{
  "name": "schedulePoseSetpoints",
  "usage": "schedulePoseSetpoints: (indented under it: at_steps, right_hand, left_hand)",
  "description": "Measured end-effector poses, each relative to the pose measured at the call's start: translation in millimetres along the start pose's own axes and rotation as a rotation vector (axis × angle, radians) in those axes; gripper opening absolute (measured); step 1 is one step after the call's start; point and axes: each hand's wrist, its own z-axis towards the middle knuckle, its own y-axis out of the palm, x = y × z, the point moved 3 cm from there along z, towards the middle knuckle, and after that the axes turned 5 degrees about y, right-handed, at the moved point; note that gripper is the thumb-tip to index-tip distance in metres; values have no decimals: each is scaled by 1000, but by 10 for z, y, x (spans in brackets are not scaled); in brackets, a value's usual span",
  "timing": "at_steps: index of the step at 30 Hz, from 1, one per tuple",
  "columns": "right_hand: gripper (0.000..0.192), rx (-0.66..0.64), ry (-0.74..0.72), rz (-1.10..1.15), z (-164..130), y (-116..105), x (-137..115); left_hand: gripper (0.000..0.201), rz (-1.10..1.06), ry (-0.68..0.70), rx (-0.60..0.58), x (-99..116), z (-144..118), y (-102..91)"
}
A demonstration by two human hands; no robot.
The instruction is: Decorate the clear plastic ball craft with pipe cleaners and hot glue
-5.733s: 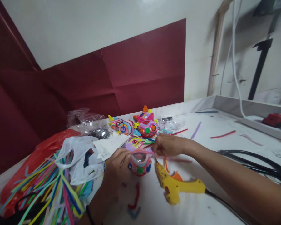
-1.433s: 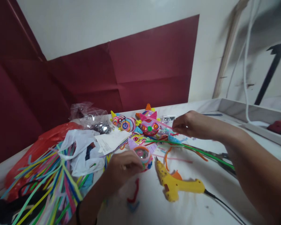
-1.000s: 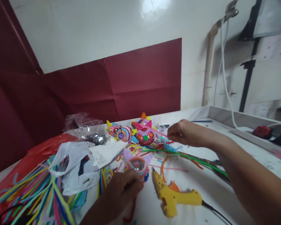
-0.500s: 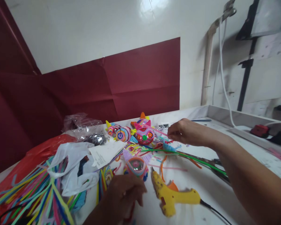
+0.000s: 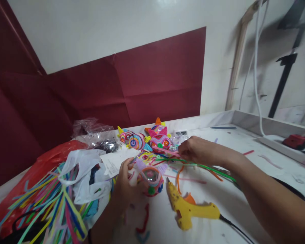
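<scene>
- yellow plastic glue gun point(image 5: 197, 209) lies on white table point(image 5: 205, 232)
- left hand point(image 5: 128, 184) curves beside round, multicoloured fuzzy ornament with lilac ears point(image 5: 152, 183), left of the gun; cannot tell if its fingers grip
- right hand point(image 5: 186, 150) pinches pink fuzzy strip point(image 5: 166, 151) in closed fingers
- pink-eared round ornament point(image 5: 160, 141) sits farther back

One camera, worn on the person's head, gives the view. It looks from above the near side of the yellow glue gun point(image 5: 193, 208), forward and down over the bench point(image 5: 198, 235). It is near the glue gun and takes in a wide field, running past it to the maroon sheet point(image 5: 165, 74) and pale wall point(image 5: 91, 30) behind. Forearms point(image 5: 264, 189) enter from the camera's own side, left and right of the glue gun.
</scene>
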Motion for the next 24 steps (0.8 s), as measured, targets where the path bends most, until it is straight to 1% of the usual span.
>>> schedulePoseSetpoints:
  at_steps: [3, 6, 11, 14, 16, 20, 24]
  right_hand:
    - [21, -7, 3, 23, 40, 63, -24]
    - [21, -38, 2, 65, 81, 134, -32]
    - [24, -107, 32, 135, 125, 239, -26]
    - [24, -125, 49, 116, 138, 263, -16]
    - [24, -126, 48, 113, 145, 269, -15]
    - [25, -144, 36, 141, 149, 280, -55]
    - [20, -154, 7, 139, 162, 279, -157]
  left_hand:
    - [97, -43, -66, -29, 4, -21, 64]
    - [102, -87, -68, -29, -35, -36, 102]
    - [107, -124, 15, -22, -257, -59, 137]
    - [112, -105, 17, -32, -383, -76, 161]
    - [118, -92, 13, -39, -422, -87, 173]
    - [123, -63, -36, -80, -399, -129, 204]
    - [121, -55, -104, -67, -299, -187, 228]
